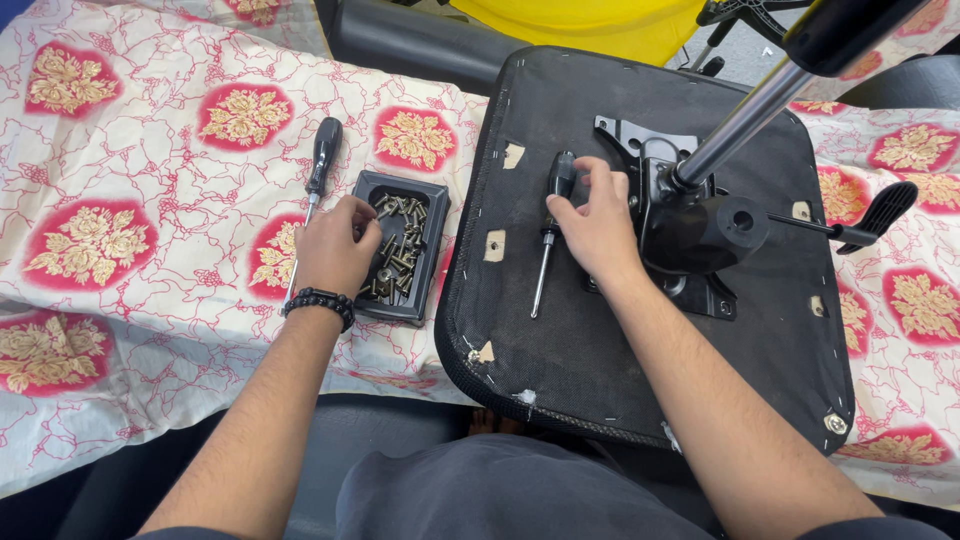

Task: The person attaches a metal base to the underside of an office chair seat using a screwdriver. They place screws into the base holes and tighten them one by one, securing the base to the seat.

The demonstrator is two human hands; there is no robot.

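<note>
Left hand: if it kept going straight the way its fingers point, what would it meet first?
The left hand points right, fingertips at the edge of the black tray, so it would likely meet the screws inside first. Depth is unclear; it may already touch them.

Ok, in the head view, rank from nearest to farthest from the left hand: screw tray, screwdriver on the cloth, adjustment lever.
From the left hand:
1. Screw tray, fingers in it, just to its right.
2. Screwdriver on the cloth, close on its left.
3. Adjustment lever, far right, beyond the seat base.
</note>
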